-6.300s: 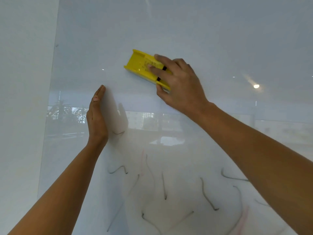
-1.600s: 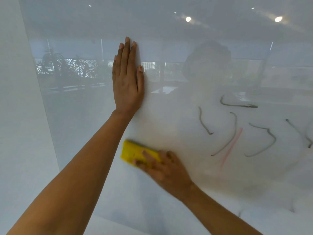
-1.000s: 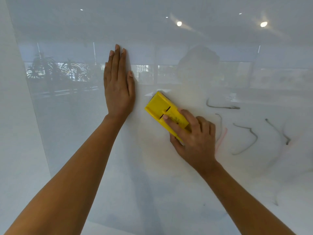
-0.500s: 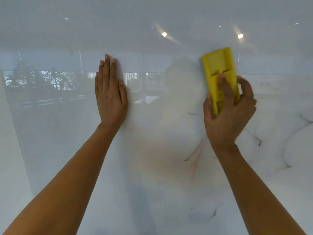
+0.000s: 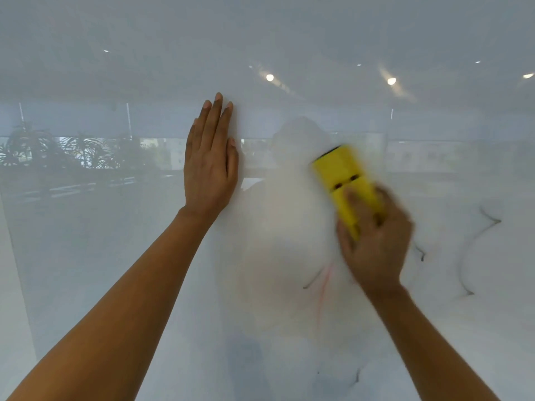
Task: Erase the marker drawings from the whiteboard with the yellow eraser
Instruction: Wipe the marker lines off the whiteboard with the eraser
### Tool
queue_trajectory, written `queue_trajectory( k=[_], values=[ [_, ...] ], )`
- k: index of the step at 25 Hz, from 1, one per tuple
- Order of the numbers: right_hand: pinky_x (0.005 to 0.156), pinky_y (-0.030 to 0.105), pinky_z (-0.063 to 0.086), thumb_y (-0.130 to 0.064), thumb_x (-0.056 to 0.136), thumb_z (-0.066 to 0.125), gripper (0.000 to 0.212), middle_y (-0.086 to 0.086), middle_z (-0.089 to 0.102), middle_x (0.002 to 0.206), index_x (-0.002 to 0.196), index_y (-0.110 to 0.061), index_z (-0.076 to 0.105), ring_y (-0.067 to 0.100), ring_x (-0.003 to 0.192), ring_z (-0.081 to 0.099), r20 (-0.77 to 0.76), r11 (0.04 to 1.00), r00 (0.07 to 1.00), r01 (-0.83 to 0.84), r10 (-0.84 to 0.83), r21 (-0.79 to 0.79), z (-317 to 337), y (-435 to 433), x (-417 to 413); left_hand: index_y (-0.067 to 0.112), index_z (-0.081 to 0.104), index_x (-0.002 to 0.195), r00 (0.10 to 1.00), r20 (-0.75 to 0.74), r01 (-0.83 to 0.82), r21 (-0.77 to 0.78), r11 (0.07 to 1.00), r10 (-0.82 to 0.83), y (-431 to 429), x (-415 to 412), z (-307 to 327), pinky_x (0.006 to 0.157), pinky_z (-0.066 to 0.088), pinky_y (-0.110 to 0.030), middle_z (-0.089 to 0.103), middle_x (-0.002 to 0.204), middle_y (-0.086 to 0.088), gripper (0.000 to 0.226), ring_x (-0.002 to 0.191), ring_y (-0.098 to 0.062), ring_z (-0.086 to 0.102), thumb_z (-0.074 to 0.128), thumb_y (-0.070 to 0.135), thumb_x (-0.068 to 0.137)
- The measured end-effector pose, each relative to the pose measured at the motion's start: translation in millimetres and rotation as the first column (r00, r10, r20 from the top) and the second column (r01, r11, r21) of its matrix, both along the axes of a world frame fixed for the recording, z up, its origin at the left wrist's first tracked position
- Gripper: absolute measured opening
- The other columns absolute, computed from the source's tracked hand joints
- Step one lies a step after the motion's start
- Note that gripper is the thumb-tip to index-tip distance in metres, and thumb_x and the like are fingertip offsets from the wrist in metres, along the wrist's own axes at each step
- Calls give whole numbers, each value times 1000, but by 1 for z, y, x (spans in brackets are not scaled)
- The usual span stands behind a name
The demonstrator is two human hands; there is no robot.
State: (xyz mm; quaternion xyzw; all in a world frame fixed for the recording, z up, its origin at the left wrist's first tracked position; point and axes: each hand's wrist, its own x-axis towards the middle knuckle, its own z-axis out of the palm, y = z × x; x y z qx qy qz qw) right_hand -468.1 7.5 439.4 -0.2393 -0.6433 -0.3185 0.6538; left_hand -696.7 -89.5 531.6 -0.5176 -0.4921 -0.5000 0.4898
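The glossy whiteboard (image 5: 115,270) fills the view. My right hand (image 5: 376,241) grips the yellow eraser (image 5: 341,175) and presses it flat on the board right of centre; both are motion-blurred. My left hand (image 5: 210,166) lies flat on the board with fingers together, pointing up, left of the eraser. Faint marker remnants stay: a short dark stroke with a pink streak (image 5: 325,277) just below my right hand, thin dark curves (image 5: 489,219) at the right, and small specks (image 5: 357,379) low down.
The board's left edge (image 5: 16,256) meets a plain white wall. The board's surface reflects ceiling lights, potted plants and windows. Smeared cloudy wipe traces cover the middle and right of the board.
My right hand has swept the eraser down and slightly left from its higher spot half a second ago. Several strokes seen a second ago are gone. My left hand stays planted on the board.
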Motion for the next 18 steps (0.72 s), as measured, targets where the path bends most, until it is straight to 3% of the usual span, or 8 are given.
queue_trajectory(
  k=[2,4,8,10,12,14,16,18],
  values=[
    [80,40,41,-30,91,56,44,23,51,129,132,-20,48,38,100,53,-405,991,914,-27,-28,-129,40,4,8,6,33,144,1000,-7,7,0,1000,-7,-1,1,3,119,19,-38,30,153,-12,46,144,-23,21,34,8,98],
    [80,38,38,-32,92,55,44,19,49,132,134,-21,49,35,101,50,-555,982,829,-48,-63,-183,61,1,-1,6,33,144,1000,-1,11,1,1000,-11,-2,4,5,119,20,-39,30,153,-12,46,144,-23,21,34,7,98],
    [77,39,33,-32,91,50,46,23,49,132,135,-23,42,36,94,51,-44,999,999,-5,4,-32,14,-13,-27,6,33,144,1000,-1,25,7,1000,-25,5,17,10,119,20,-38,30,153,-11,46,144,-22,21,33,9,99],
    [74,38,34,-33,90,47,45,15,45,132,134,-28,39,33,85,54,295,996,955,16,-41,89,-23,-19,-28,6,33,144,999,-14,35,8,999,-35,10,24,12,119,20,-38,30,153,-11,46,144,-23,22,32,11,99],
    [73,38,38,-32,89,47,44,11,43,131,132,-31,40,31,85,53,415,988,907,0,-64,154,-28,-13,-14,6,33,144,999,-21,35,5,999,-35,14,28,12,119,20,-39,30,153,-11,46,144,-22,22,32,12,99],
    [72,38,46,-32,86,50,45,19,53,128,131,-28,43,36,84,58,315,994,949,-7,-29,112,-5,0,9,5,33,144,999,-21,34,2,999,-34,17,28,12,119,20,-39,30,153,-11,46,144,-22,22,32,11,99],
    [76,43,47,-28,86,55,47,26,54,126,131,-20,47,43,91,59,-2,999,1000,29,-29,14,37,12,31,5,33,144,999,-17,35,3,999,-35,19,28,11,119,20,-40,30,153,-11,45,144,-22,22,34,10,99],
    [84,41,41,-30,89,55,47,22,48,133,134,-19,48,41,103,53,-389,992,919,10,-60,-128,88,16,40,5,33,144,999,-22,24,6,1000,-24,21,27,11,119,19,-39,30,153,-11,46,144,-23,22,34,9,99]
  ],
)
